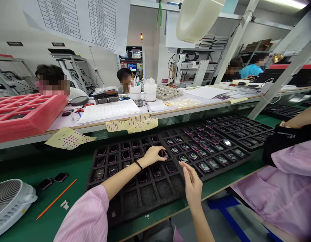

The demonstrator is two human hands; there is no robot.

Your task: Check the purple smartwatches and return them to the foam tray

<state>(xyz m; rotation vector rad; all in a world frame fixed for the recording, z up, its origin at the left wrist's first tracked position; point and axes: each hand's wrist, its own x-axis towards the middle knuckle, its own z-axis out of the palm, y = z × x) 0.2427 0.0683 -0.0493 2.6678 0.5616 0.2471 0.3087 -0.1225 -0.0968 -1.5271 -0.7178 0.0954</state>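
My left hand (pixel 153 155) reaches over a black foam tray (pixel 149 195) and grips a smartwatch body (pixel 164 154) by its edges, between thumb and fingers. Dark-screened watches with purplish frames, such as one watch (pixel 170 167), fill most of this tray's pockets; several pockets along the near edge hold no watch. Above the tray's right border hovers my right hand (pixel 193 179), its fingers stretched out with nothing in them. Beyond it, a second foam tray (pixel 213 174) holds watch parts whose green and silver insides show.
At the left, a white fan (pixel 12 205), an orange stick (pixel 56 199) and two loose watches (pixel 53 179) lie on the green bench. A shelf (pixel 170 112) runs above the trays, bearing a pink foam tray (pixel 31 117) and papers. A co-worker's pink sleeve (pixel 294 161) is close on the right.
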